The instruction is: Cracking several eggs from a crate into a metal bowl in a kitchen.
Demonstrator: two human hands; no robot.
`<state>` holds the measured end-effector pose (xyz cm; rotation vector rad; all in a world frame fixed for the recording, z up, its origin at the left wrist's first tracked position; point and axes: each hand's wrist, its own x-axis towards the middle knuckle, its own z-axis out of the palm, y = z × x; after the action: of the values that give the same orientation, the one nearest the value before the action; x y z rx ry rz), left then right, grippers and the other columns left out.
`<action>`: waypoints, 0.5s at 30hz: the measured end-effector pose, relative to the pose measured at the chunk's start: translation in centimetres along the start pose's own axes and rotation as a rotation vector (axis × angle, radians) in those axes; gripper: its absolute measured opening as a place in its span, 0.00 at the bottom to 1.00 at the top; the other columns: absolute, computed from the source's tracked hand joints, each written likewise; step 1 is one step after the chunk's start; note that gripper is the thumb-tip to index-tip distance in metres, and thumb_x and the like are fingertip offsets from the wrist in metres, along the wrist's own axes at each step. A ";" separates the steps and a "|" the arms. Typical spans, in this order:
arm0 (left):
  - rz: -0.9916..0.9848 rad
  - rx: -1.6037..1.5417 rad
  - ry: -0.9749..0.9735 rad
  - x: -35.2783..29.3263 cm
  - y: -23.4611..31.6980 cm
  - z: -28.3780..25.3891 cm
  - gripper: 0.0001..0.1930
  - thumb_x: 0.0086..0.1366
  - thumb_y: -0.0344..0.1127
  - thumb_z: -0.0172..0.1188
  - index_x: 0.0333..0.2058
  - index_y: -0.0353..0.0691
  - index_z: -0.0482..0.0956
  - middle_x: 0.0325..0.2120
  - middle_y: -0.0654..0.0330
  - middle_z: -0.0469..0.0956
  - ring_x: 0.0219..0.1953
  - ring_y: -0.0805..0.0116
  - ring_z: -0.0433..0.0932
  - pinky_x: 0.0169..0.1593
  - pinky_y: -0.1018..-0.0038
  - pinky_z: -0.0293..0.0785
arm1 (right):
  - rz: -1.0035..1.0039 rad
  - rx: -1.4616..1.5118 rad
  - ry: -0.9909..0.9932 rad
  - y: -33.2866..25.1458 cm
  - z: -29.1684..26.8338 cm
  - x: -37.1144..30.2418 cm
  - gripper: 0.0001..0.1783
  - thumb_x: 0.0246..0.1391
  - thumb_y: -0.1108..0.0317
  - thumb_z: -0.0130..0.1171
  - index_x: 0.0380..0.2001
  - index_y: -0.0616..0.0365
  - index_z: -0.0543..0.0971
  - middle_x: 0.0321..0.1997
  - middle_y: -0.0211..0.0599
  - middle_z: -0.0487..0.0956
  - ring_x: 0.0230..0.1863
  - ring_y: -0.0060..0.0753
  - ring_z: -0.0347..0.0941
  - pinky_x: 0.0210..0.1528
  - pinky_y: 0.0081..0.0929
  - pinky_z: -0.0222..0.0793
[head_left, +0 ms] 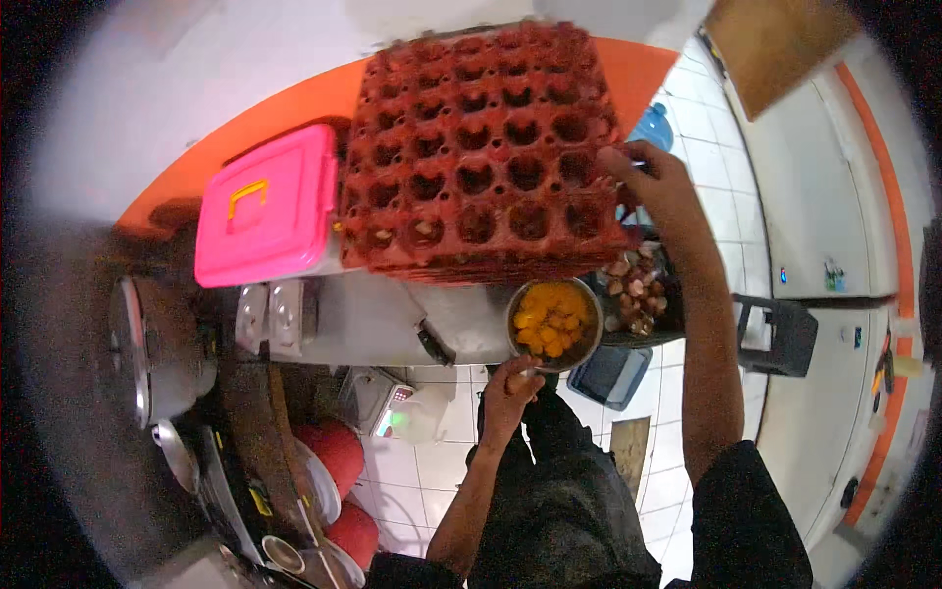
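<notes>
Egg trays (481,157), red and stacked, are gripped at their right edge by the right hand (643,172), while the left hand (510,378) grasps the yolk-filled metal bowl (554,324).

My left hand (507,385) and my right hand (655,179) are both bare, with no gloves, rings or watch that I can make out. My forearms are uncovered too. My right arm carries a black short sleeve (748,510) that ends above the elbow. Below, I wear dark, almost black trousers (559,491) of a loose, creased cloth with a slight sheen.
</notes>
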<state>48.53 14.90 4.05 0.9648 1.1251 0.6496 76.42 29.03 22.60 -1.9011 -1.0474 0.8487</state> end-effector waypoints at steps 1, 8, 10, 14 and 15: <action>0.016 -0.024 0.004 -0.7 -0.2 -0.5 0.18 0.58 0.32 0.64 0.46 0.36 0.72 0.42 0.59 0.77 0.36 0.74 0.76 0.32 0.78 0.76 | -0.075 0.063 0.045 -0.3 0.1 0.1 0.29 0.47 0.47 0.64 0.38 0.64 0.78 0.33 0.41 0.80 0.35 0.28 0.75 0.43 0.24 0.68; 0.011 -0.175 0.136 -4.9 -1.8 -3.8 0.18 0.58 0.32 0.63 0.46 0.37 0.72 0.41 0.62 0.78 0.34 0.77 0.76 0.32 0.79 0.76 | -0.058 0.749 -0.213 -3.9 0.6 -0.4 0.18 0.53 0.62 0.56 0.42 0.65 0.74 0.38 0.40 0.78 0.37 0.31 0.76 0.39 0.27 0.74; 0.074 -0.174 0.136 -5.8 -1.6 -4.0 0.17 0.59 0.32 0.60 0.46 0.35 0.71 0.43 0.54 0.76 0.30 0.73 0.75 0.31 0.77 0.74 | -0.071 0.797 -0.242 -4.8 1.2 -1.2 0.19 0.54 0.62 0.55 0.44 0.65 0.73 0.40 0.41 0.78 0.39 0.32 0.76 0.41 0.28 0.74; 0.106 -0.125 0.154 -8.0 -1.9 -4.8 0.19 0.58 0.32 0.60 0.47 0.35 0.70 0.45 0.50 0.76 0.29 0.72 0.75 0.31 0.77 0.73 | -0.083 0.933 -0.294 -7.3 2.2 -6.0 0.24 0.54 0.62 0.52 0.52 0.63 0.68 0.48 0.43 0.75 0.46 0.36 0.75 0.48 0.33 0.74; 0.110 -0.128 0.156 -8.8 -2.6 -5.4 0.19 0.58 0.32 0.60 0.47 0.35 0.70 0.45 0.50 0.76 0.29 0.72 0.75 0.31 0.77 0.73 | -0.082 0.999 -0.292 -7.7 3.0 -7.8 0.25 0.54 0.61 0.51 0.53 0.62 0.67 0.49 0.42 0.75 0.46 0.36 0.75 0.48 0.34 0.74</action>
<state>40.52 7.95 4.97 0.8825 1.1582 0.8876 67.83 25.78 29.24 -0.9038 -0.6413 1.3063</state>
